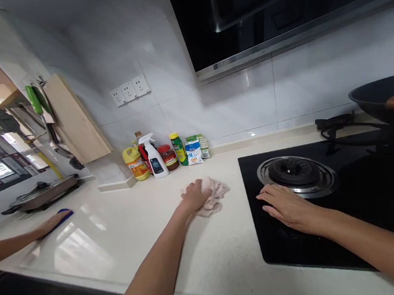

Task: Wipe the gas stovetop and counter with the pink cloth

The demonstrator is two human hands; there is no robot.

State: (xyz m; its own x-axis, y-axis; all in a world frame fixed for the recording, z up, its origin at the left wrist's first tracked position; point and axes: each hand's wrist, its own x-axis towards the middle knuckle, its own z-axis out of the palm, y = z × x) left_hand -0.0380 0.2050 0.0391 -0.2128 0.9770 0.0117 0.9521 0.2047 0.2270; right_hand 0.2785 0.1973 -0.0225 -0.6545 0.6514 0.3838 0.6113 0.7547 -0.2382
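Note:
My left hand (194,196) is pressed down on a crumpled pale pink cloth (211,205) on the white countertop (222,250). Its fingers curl into the cloth, and part of the cloth lies bunched to their right. My right hand (286,206) rests palm down on the black glass gas hob (276,246), just in front of the round burner (292,171). The fingers there are stretched out and hold nothing.
Against the wall stand a white spray bottle (154,157), a yellow jug (136,163), a red-lidded jar (168,157), a green bottle (179,150) and seasoning packets (194,153). A wok (380,99) sits far right. Another person's hand (54,222) presses a blue cloth (64,215) at left.

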